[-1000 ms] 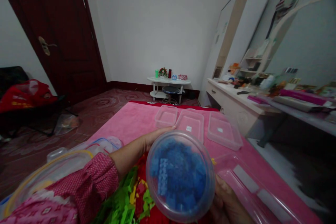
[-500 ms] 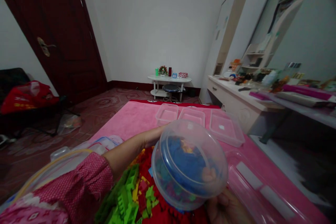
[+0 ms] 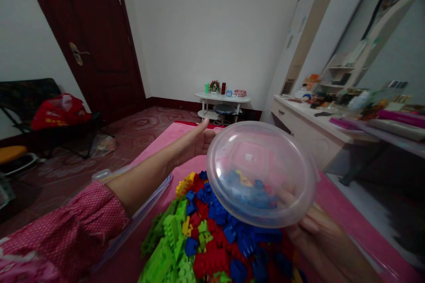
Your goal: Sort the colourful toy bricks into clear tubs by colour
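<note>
tub (image 3: 260, 170), head view: located between the hands, tilted above the blocks (image 3: 207, 232). right hand (image 3: 307, 225): grips the tub's near right side. left hand (image 3: 196, 142): spread, thumb raised, beside the left rim; contact cannot be told.

Just one head cam here, worn by the person, facing forward and tipped down a bit. It's really close to the left hand (image 3: 195, 142) and right hand (image 3: 307, 225), both low in the shot, with the colored blocks (image 3: 212, 230) right below. View's super wide: door (image 3: 93, 22) at left, dresser (image 3: 308, 129) at right, white wall (image 3: 206, 17) way back, roughly square-on.
</note>
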Motion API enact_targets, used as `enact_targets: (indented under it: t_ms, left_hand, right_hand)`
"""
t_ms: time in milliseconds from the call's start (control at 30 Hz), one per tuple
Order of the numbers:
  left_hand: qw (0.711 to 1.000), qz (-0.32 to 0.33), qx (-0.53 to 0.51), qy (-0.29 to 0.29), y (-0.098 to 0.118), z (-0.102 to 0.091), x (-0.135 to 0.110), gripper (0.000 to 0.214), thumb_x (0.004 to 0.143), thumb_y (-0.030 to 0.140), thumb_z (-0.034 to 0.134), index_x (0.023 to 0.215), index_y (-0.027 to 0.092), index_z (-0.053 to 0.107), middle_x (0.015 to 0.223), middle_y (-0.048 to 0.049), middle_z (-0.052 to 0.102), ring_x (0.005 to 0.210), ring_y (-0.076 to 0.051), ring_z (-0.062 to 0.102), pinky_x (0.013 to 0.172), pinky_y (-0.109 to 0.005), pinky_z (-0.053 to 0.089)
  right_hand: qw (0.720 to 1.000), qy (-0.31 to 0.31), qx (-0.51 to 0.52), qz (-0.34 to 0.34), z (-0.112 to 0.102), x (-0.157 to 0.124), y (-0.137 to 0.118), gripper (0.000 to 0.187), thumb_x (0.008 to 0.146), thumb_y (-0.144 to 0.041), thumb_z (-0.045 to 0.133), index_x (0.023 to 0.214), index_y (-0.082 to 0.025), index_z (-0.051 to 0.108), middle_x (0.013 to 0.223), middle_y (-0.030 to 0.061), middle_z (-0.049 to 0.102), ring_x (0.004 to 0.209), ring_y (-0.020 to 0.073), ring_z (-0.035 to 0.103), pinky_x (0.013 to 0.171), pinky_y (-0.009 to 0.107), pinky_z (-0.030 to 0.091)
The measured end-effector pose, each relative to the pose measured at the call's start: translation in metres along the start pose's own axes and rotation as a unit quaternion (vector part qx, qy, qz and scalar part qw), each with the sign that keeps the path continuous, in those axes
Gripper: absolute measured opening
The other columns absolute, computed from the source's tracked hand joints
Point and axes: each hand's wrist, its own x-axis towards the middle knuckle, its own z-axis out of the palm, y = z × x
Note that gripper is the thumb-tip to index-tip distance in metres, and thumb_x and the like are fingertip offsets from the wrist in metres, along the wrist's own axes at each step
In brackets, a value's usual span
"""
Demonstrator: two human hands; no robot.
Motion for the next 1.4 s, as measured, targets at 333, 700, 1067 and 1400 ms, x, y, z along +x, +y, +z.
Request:
enact_targets:
  t_ms: [333,700,1067,1400]
  left_hand:
    - [0.94,0.078,0.329,-0.055,0.07,-0.003,-0.053,0.06,0.062,0.038,0.078,0.116,0.018,0.06,0.106,-0.0082,0.065,0.098,-0.021,0.06,0.087,-0.036,0.045]
    - [0.722,0.096,0.589,0.351,0.026,-0.11,-0.02,0.036,0.068,0.044,0.069,0.088,0.014,0.067,0.084,-0.0058,0.069,0.077,-0.017,0.063,0.07,-0.026,0.046]
    - [0.6,-0.124,0.755,0.234,-0.065,-0.115,0.035,0.074,0.054,0.04,0.077,0.123,0.023,0.056,0.126,-0.0166,0.056,0.119,-0.037,0.046,0.102,-0.059,0.024]
    - [0.649,-0.059,0.752,0.101,-0.084,-0.077,0.084,0.064,0.072,0.044,0.066,0.132,0.034,0.047,0.149,-0.0125,0.029,0.137,-0.038,0.022,0.102,-0.065,0.019]
  right_hand:
    - [0.933,-0.095,-0.316,-0.145,0.052,0.045,-0.056,0.026,0.074,-0.041,0.068,0.08,-0.016,0.068,0.071,0.0028,0.065,0.055,0.0108,0.058,0.046,0.02,0.047]
    - [0.884,-0.016,-0.425,-0.192,-0.02,0.084,-0.048,0.029,0.07,-0.046,0.065,0.081,-0.02,0.071,0.09,0.0073,0.069,0.072,0.0189,0.064,0.06,0.03,0.054]
    - [0.766,-0.092,-0.628,-0.102,-0.115,0.124,-0.016,0.028,0.075,-0.032,0.052,0.093,-0.017,0.068,0.095,0.0093,0.071,0.083,0.0212,0.066,0.071,0.029,0.05]
    - [0.61,-0.134,-0.78,-0.036,-0.077,0.168,0.028,0.044,0.074,-0.042,0.062,0.108,-0.015,0.068,0.105,0.0146,0.069,0.097,0.0268,0.064,0.08,0.03,0.046]
